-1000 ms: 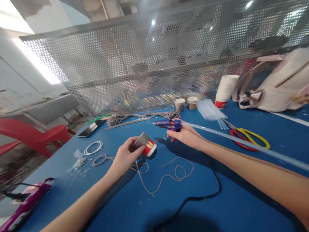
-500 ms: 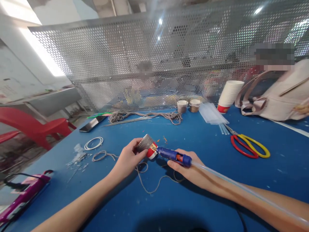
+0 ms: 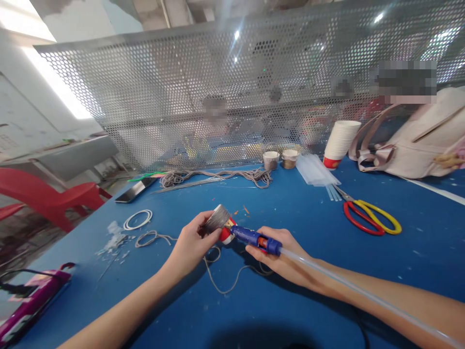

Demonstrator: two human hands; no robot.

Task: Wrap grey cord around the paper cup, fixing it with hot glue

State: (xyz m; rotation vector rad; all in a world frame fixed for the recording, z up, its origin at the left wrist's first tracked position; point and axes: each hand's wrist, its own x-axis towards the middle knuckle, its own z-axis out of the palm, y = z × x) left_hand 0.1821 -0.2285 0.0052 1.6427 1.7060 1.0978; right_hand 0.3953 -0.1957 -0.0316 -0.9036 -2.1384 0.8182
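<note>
My left hand (image 3: 196,237) grips a paper cup (image 3: 219,219) tilted on its side, fingers and thumb around it. Grey cord is wound over much of the cup, and a red and white part shows at the end facing right. In my right hand (image 3: 279,252) is a blue glue gun (image 3: 250,236), its nozzle at the cup's side by the edge of the wound cord. A long clear glue stick (image 3: 327,274) runs out of the gun's back over my right forearm. Loose grey cord (image 3: 227,292) trails on the table beneath the cup.
Scissors (image 3: 374,218) with red and yellow handles lie right, near clear glue sticks (image 3: 315,169). Stacked paper cups (image 3: 341,140), two cord-wrapped cups (image 3: 271,161), a cord bundle (image 3: 218,175) and a phone (image 3: 134,190) line the back before a perforated metal screen (image 3: 156,97). A purple power strip (image 3: 34,303) sits left.
The view has shifted slightly. My hands still hold the cup and glue gun together, and the nozzle stays at the cup's side, slightly closer to the wound cord.
</note>
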